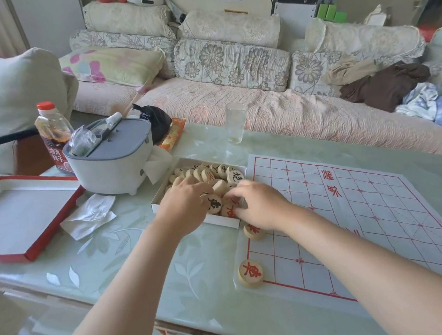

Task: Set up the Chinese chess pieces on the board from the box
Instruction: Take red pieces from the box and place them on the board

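A white open box (160, 193) on the table holds several round wooden chess pieces (225, 172) with black or red characters. My left hand (184, 200) reaches into the box, fingers curled among the pieces next to a black-marked piece (214, 204). My right hand (261, 206) is over the box's near right corner, fingers bent down onto pieces there; what it holds is hidden. The paper board (368, 220) with red grid lines lies to the right. Two red-marked pieces stand on its left edge: one (250, 272) at the near corner, another (253, 230) partly under my right wrist.
The red-rimmed box lid (16, 214) lies at the left. A grey and white container (111, 156), a sauce bottle (53, 135), crumpled tissue (89, 215) and an empty glass (236, 122) stand behind the box. A sofa with cushions runs along the far side.
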Motion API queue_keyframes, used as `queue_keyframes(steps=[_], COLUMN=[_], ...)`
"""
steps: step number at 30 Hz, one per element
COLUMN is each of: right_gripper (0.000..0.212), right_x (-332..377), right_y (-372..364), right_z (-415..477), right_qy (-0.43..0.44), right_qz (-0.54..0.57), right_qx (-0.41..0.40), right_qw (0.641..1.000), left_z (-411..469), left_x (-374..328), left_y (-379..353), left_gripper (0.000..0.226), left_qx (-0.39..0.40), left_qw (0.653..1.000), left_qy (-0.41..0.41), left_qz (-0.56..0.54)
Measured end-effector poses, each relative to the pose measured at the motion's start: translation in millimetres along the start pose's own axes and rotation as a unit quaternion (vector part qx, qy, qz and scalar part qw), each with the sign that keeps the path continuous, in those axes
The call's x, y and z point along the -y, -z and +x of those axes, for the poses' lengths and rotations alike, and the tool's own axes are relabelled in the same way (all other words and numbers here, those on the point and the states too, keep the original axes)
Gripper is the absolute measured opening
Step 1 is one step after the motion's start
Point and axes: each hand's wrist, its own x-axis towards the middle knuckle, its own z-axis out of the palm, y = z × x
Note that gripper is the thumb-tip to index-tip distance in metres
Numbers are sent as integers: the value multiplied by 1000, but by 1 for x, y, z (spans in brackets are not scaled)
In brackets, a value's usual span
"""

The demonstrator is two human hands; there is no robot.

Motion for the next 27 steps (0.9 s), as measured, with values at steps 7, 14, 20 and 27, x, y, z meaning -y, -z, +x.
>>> queue_keyframes(steps=[7, 14, 20, 27], right_gripper=[26, 13, 12, 22], right_x=[1, -11, -9, -12], right_y=[-6, 6, 26, 13], right_z=[5, 4, 7, 8], right_qy=[-10, -59, -90, -100], right_qz=[-5, 176, 378, 237], right_qx=[13, -52, -105, -96], right_qw=[1000, 981, 916, 962], left_z=[3, 12, 20, 34], left_x=[-3, -18, -39, -29], left_y=[-5, -2, 6, 11], left_gripper=[34, 28, 27, 19], left_qx=[36, -46, -10, -76], left_qw=[999, 998, 974, 940], left_qy=[8, 6, 63, 160], left_qz=[-21, -46, -220, -293])
